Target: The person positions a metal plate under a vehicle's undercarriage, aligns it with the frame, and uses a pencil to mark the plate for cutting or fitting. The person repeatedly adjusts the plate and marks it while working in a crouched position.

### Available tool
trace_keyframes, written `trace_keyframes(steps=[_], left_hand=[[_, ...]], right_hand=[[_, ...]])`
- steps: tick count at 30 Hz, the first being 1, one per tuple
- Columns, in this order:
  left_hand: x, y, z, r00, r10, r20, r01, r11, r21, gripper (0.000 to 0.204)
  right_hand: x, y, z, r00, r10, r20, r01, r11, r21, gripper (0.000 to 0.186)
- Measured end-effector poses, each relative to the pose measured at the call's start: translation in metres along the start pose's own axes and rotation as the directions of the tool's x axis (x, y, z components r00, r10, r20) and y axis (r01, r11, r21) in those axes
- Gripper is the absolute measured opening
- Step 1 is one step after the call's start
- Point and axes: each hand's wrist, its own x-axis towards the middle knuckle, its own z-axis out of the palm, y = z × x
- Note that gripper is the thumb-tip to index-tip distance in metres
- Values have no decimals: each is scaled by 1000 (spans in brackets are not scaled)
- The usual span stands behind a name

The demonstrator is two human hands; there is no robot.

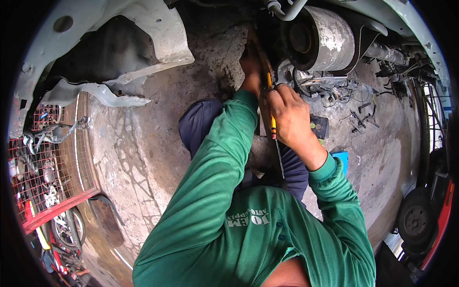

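Observation:
My right hand (290, 114) is closed in a pinch around a yellow pencil (273, 125), its pink eraser end toward me and the other end lying along a long dark flat strip (265, 107). That strip runs from the far shadow down between my knees. My left hand (250, 64) reaches out farther ahead, at the strip's left side, and appears to steady it. Its fingers are dark and partly hidden in shadow, so their grip is hard to make out. Both forearms wear green sleeves.
A large worn metal cylinder (330, 38) hangs under the vehicle body at upper right. Wires and parts (334, 91) lie below it, with dark metal tools (366, 117) farther right. A bent grey panel (162, 38) juts in at upper left, above a red mesh fence (57, 162).

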Motion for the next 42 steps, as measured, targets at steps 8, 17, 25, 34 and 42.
trace_keyframes(steps=[8,17,25,34,42], left_hand=[[-15,9,10,999,39,21,-40,999,29,68],[1,8,-2,1000,22,-16,-20,994,105,70],[-4,10,3,999,37,-26,-34,994,104,72],[-4,9,1,999,47,-10,-44,981,188,71],[-5,11,1,999,38,6,-38,993,116,71]], right_hand=[[-8,-1,15,998,-22,60,30,992,-126,34],[5,-15,18,995,-73,66,87,966,-242,22],[9,-19,18,994,-63,85,87,944,-317,13],[14,-18,25,988,-51,148,104,920,-377,17],[15,-18,23,981,-102,164,158,912,-379,20]])
